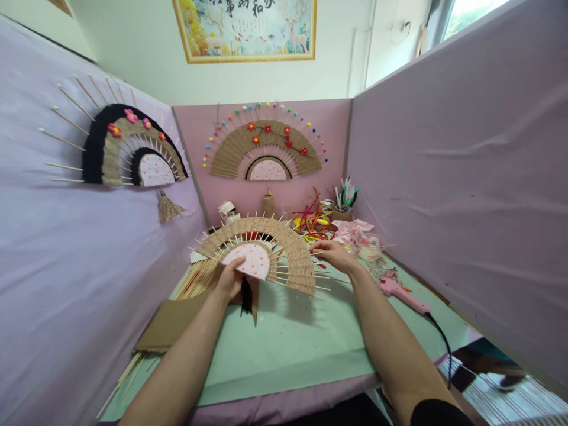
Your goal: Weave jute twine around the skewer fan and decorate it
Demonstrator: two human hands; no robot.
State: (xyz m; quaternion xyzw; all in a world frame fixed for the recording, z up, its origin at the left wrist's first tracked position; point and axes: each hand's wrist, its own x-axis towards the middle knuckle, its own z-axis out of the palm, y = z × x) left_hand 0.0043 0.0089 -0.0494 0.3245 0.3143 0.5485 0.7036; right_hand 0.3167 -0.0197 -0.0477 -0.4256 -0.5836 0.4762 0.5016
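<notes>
My left hand [231, 280] grips a woven fan [302, 260] by its pink-dotted white half-round centre, thumb on the front. Thin wooden sticks radiate from the centre through a tan woven band and poke out past its rim. From the bottom of the centre hangs a black tassel [246, 294]. At the fan's right edge, my right hand [328, 253] has its fingers pinched at the stick ends. Whether a stick or some small piece lies between those fingertips is too small to make out. The fan is held tilted above the green tabletop [288, 361].
Two finished fans hang on the partitions, one with black trim [95, 145] and one with coloured beads [231, 145]. Cardboard [171, 322] and wooden sticks [195, 278] lie left. A pink glue gun [403, 294] with a black cord lies right. Coloured pipe cleaners [310, 222] are heaped behind.
</notes>
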